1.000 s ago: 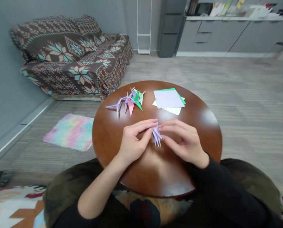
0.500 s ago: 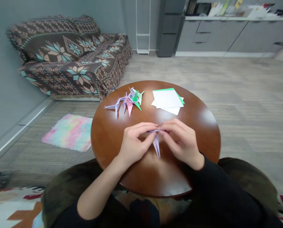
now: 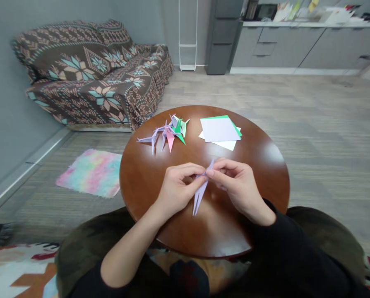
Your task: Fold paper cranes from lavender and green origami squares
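Observation:
Over the near half of the round table I hold a folded piece of lavender origami paper (image 3: 200,195). Its two narrow points hang down toward me, and another tip sticks up between my fingers. My left hand (image 3: 179,187) pinches it from the left, thumb against fingers. From the right, my right hand (image 3: 239,184) grips its upper part between thumb and fingers. The fingertips cover part of the fold. Beyond my left hand stand several folded paper cranes (image 3: 169,132) in lavender, pink and green, close together.
A loose stack of square paper sheets (image 3: 220,129), lavender on top with green and white below, lies at the back right of the wooden table (image 3: 259,165). A covered sofa (image 3: 101,78) and a fluffy pastel mat (image 3: 92,173) are to the left; grey cabinets (image 3: 284,49) line the back.
The folded paper has turned: its lower points now angle down to the left, and a tip shows above my fingers. My right hand has shifted its grip.

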Demonstrator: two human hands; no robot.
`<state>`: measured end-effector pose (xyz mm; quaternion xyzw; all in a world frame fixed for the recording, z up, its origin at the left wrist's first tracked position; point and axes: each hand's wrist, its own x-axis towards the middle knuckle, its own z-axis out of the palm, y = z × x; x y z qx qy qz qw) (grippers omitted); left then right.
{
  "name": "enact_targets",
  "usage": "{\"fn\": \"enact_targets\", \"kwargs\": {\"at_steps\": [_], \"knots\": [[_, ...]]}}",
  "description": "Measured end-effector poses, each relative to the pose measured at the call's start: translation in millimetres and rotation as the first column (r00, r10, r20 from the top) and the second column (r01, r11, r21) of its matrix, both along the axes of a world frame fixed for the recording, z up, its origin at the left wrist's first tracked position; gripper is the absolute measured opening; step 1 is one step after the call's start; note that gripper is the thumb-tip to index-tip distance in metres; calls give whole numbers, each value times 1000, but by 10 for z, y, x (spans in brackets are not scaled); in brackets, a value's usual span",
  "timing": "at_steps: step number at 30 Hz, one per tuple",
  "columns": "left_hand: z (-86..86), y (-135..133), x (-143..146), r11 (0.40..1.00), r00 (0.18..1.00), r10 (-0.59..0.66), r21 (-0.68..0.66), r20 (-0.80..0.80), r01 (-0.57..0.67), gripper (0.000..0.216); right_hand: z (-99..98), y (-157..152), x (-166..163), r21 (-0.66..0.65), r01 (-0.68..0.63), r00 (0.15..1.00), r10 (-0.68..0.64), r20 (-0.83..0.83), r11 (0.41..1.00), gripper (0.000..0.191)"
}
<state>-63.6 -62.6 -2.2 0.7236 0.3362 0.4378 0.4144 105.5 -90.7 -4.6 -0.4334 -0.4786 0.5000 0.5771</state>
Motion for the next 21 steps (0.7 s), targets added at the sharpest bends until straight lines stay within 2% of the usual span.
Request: {"fn": "enact_targets", "kwargs": {"at_steps": [4, 10, 14, 18, 21], "knots": [[11, 0, -9, 999, 1000, -14, -49, 20, 15, 12, -23, -5, -6, -131, -89, 995, 81, -62, 987, 23], [17, 18, -18, 972, 988, -123, -188, 98, 140, 15, -6, 2, -31, -196, -114, 980, 78, -182, 974, 24], [23, 22, -13, 965, 987, -139, -214, 77, 153, 17, 68, 20, -18, -240, -145, 962, 80, -262, 960, 26], [17, -4, -10, 973, 984, -169, -165, -50, 159, 17, 239, 84, 173, -201, -87, 957, 26, -289, 976, 24], [-9, -7, -4, 971, 988, -147, -199, -43, 135, 15, 288, 136, 316, -82, 15, 962, -37, -270, 997, 29]]}}
